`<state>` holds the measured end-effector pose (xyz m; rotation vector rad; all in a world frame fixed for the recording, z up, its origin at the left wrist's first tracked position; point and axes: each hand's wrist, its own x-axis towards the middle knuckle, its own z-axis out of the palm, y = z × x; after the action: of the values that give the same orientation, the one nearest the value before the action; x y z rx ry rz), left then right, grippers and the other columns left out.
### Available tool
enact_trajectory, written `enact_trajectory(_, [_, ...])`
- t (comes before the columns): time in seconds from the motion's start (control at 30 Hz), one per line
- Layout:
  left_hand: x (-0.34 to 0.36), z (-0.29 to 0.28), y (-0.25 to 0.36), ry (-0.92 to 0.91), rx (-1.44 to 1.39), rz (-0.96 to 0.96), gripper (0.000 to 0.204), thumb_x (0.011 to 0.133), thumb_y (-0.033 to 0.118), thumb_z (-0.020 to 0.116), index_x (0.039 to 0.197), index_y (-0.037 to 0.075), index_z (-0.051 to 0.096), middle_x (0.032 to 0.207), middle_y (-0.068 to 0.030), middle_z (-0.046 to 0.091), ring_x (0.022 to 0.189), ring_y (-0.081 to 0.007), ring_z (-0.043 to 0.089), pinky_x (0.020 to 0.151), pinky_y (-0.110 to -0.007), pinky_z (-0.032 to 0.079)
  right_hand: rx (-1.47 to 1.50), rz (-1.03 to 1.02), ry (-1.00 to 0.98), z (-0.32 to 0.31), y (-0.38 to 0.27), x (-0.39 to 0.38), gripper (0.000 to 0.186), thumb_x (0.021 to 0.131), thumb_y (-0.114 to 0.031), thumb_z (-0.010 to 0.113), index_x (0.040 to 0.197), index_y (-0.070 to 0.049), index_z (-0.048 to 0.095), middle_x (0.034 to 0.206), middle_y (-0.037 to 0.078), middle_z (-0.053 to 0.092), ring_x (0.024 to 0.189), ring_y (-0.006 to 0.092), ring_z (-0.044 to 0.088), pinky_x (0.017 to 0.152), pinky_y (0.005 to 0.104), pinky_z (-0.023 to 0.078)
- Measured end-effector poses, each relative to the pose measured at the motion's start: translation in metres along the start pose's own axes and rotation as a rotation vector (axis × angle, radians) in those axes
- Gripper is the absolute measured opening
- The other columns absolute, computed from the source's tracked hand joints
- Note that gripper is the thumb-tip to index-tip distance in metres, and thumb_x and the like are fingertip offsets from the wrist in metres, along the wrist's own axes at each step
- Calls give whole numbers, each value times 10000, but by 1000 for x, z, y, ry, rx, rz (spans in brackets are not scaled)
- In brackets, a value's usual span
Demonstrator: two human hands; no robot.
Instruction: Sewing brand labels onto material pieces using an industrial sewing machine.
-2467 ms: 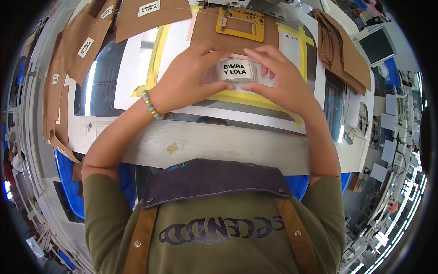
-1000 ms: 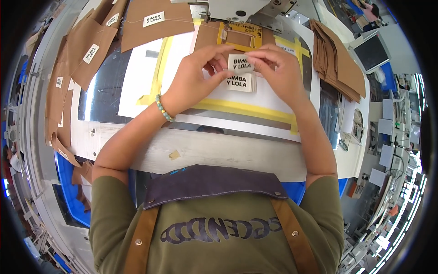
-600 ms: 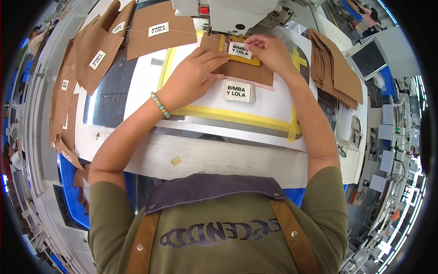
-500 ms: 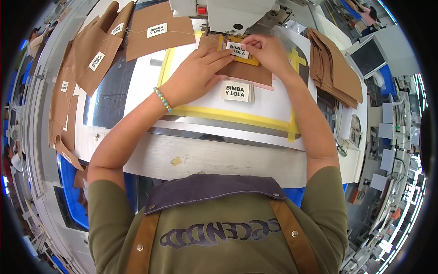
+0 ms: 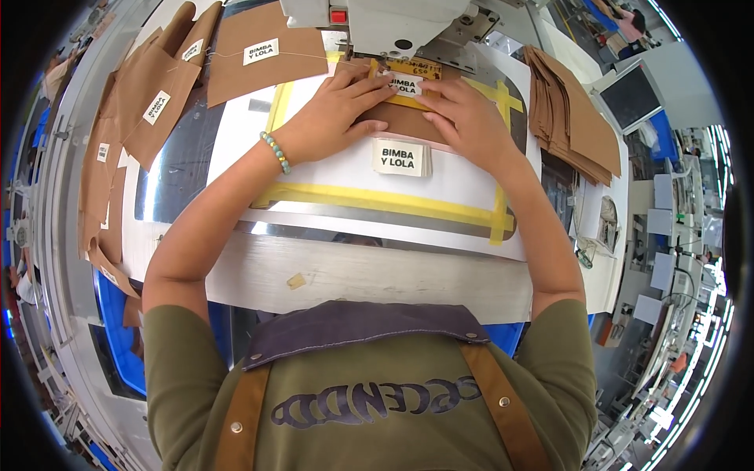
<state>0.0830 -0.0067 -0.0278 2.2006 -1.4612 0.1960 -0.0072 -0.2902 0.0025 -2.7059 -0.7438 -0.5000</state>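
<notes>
A white label point(image 5: 407, 84) with dark print lies in the window of a yellow template point(image 5: 424, 69), over a brown fabric piece point(image 5: 408, 124), beneath the sewing machine head point(image 5: 397, 27). My left hand point(image 5: 336, 111) lies to the left, its fingers stretched toward the label's left edge and its thumb apart on the fabric. On the other side, my right hand point(image 5: 469, 119) rests with fingers extended at the label's right edge, thumb lower on the fabric. Neither hand grips anything. Just nearer to me sits a small stack of similar labels point(image 5: 399, 157).
Brown pieces with labels attached point(image 5: 153, 102) are heaped at left, joined by thread; another labelled piece point(image 5: 263, 51) lies near the machine. A pile of plain brown pieces point(image 5: 569, 118) is at right. Yellow tape point(image 5: 377, 200) borders the white work sheet. A dark monitor point(image 5: 628, 106) stands far right.
My right hand has gone from pinching the label's right edge to lying with fingers extended beside it. More of the yellow template shows. My left hand stays nearly in place.
</notes>
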Motion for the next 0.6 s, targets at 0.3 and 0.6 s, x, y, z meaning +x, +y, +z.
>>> enact_trajectory(0.3, [3, 3, -1, 89, -26, 9, 514, 1006, 240, 764, 1465, 35, 656, 1592, -136, 586, 1565, -367, 413, 1295, -491, 381, -209, -109, 54, 7, -1, 5, 329, 960, -263, 798, 1178, -18, 762, 1286, 106, 744, 1236, 297, 668, 1037, 423, 576])
enact_trajectory(0.6, [10, 1, 7, 104, 59, 10, 487, 989, 211, 776, 1416, 24, 636, 1462, -150, 645, 1447, -388, 523, 1202, -487, 462, -142, -179, 107, 14, 1, 7, 401, 996, -265, 768, 1304, -11, 727, 1373, 124, 713, 1290, 328, 640, 1083, 444, 541])
